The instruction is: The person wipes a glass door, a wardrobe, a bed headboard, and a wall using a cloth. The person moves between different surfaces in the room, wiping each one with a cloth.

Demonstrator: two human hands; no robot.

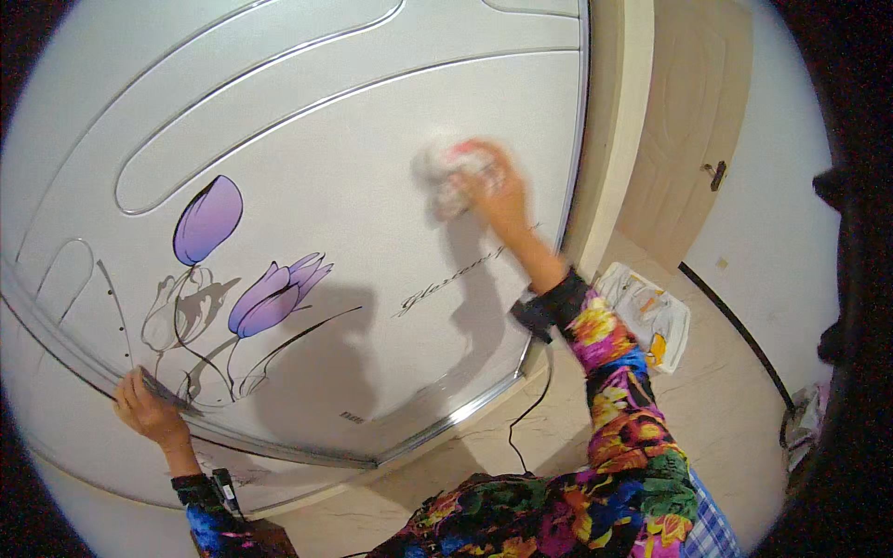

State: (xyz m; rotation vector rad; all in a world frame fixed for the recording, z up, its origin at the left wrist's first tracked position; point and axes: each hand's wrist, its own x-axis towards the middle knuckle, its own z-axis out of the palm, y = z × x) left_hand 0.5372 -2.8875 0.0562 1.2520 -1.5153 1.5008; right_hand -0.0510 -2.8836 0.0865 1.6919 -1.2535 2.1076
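A large white door panel (391,230) with a silver metal frame, purple tulip prints (268,300) and cursive lettering lies before me. My right hand (499,195) holds a crumpled white and pink cloth (457,174) against the panel's upper right part; both are blurred. At the lower left, my left hand (143,408) grips the panel's framed edge, its fingertips bent over the rim beside the tulip stems. The inner side of its grip is hidden.
A wooden door (691,125) with a dark handle (715,174) stands at the right. A white plastic tray (680,335) with orange things lies on the marbled floor (718,411). A thin black cable (520,422) runs near my body. A plastic bag (806,422) sits by the wall.
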